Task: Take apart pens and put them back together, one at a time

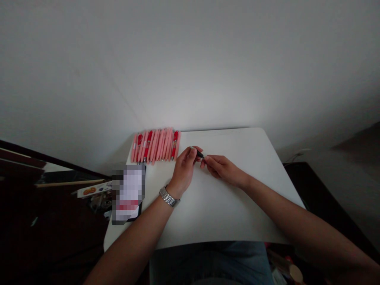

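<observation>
My left hand [185, 164] is closed around a small dark pen-like piece [199, 154] above the white table [231, 206]. My right hand [218, 167] pinches the other end of that piece with its fingertips. A metal watch [169, 196] sits on my left wrist. A row of several pink and red pens [156, 145] lies side by side at the table's far left edge, just beyond my left hand.
A blurred-out flat card or phone [128, 194] lies at the table's left edge. Dark furniture with clutter [92, 192] stands to the left. A plain white wall rises behind the table. A dark surface [314, 186] lies to the right.
</observation>
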`<control>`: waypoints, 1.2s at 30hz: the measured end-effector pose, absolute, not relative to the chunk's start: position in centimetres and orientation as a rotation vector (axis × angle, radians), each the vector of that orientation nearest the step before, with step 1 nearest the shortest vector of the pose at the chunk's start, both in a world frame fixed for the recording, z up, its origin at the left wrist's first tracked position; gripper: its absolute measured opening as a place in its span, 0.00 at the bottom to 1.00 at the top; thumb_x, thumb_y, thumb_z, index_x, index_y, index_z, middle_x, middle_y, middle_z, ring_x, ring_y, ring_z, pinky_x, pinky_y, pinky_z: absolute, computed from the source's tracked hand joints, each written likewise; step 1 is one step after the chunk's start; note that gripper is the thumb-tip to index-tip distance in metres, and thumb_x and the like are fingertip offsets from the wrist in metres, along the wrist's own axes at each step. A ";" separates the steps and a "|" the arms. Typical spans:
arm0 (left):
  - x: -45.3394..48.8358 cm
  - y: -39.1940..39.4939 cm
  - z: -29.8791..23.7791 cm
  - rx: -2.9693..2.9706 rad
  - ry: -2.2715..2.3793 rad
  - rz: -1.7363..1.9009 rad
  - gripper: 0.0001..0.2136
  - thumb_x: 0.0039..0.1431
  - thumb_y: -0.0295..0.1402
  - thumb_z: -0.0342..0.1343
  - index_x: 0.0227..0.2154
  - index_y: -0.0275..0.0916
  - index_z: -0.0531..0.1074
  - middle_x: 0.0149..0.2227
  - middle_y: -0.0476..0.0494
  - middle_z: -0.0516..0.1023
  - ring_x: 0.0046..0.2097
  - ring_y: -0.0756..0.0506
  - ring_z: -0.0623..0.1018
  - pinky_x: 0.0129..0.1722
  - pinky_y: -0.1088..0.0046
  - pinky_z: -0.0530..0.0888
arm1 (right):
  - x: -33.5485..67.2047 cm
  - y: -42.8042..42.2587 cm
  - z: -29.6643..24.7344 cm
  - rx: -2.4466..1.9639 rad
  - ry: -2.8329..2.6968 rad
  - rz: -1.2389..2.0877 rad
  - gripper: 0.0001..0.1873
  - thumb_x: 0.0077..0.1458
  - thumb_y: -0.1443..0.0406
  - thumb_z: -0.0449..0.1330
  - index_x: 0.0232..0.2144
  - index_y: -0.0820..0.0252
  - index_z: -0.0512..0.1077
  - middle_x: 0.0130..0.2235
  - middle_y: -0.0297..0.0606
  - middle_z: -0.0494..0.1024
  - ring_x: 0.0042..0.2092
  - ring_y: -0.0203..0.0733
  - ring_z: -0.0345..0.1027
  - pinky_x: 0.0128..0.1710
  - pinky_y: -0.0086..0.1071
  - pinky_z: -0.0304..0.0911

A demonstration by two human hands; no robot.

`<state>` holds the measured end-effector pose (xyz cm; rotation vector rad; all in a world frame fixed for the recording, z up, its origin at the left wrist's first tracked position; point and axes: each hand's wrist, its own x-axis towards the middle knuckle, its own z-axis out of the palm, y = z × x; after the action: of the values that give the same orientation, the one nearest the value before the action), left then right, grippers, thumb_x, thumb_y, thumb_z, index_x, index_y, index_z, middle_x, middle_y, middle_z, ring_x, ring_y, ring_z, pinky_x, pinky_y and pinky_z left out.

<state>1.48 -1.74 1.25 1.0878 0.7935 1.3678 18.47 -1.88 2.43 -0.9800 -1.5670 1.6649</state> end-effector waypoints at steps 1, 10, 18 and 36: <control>1.5 -1.7 1.2 1.075 0.794 1.375 0.13 0.67 0.44 0.57 0.40 0.40 0.78 0.34 0.48 0.72 0.37 0.50 0.72 0.40 0.75 0.71 | 18.6 -1.8 2.4 -1.010 -1.653 1.555 0.24 0.68 0.47 0.51 0.38 0.61 0.73 0.22 0.25 0.57 0.23 0.31 0.48 0.23 0.28 0.46; 1.4 -1.8 1.2 0.976 0.784 1.396 0.12 0.63 0.41 0.63 0.45 0.41 0.81 0.40 0.45 0.78 0.40 0.51 0.76 0.47 0.75 0.74 | 19.2 -1.5 2.2 -1.134 -1.871 1.006 0.15 0.66 0.54 0.57 0.44 0.59 0.73 0.28 0.29 0.68 0.28 0.34 0.58 0.30 0.29 0.53; 1.4 -1.9 1.4 0.984 0.758 1.419 0.16 0.66 0.45 0.59 0.47 0.39 0.80 0.43 0.40 0.80 0.43 0.48 0.79 0.47 0.71 0.76 | 19.3 -1.5 3.0 -1.067 -1.944 0.916 0.20 0.72 0.55 0.47 0.43 0.59 0.75 0.36 0.37 0.77 0.37 0.39 0.69 0.40 0.32 0.61; 1.2 -2.4 1.5 1.197 0.952 1.326 0.17 0.65 0.46 0.59 0.46 0.39 0.80 0.41 0.42 0.80 0.40 0.48 0.77 0.46 0.70 0.75 | 19.5 -1.8 3.2 -1.054 -1.999 1.004 0.15 0.70 0.55 0.50 0.48 0.56 0.71 0.35 0.34 0.74 0.34 0.36 0.63 0.37 0.31 0.58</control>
<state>1.16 -2.38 1.50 1.1975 0.9521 1.3257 19.46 -1.77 3.23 -1.0536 -1.9988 1.0044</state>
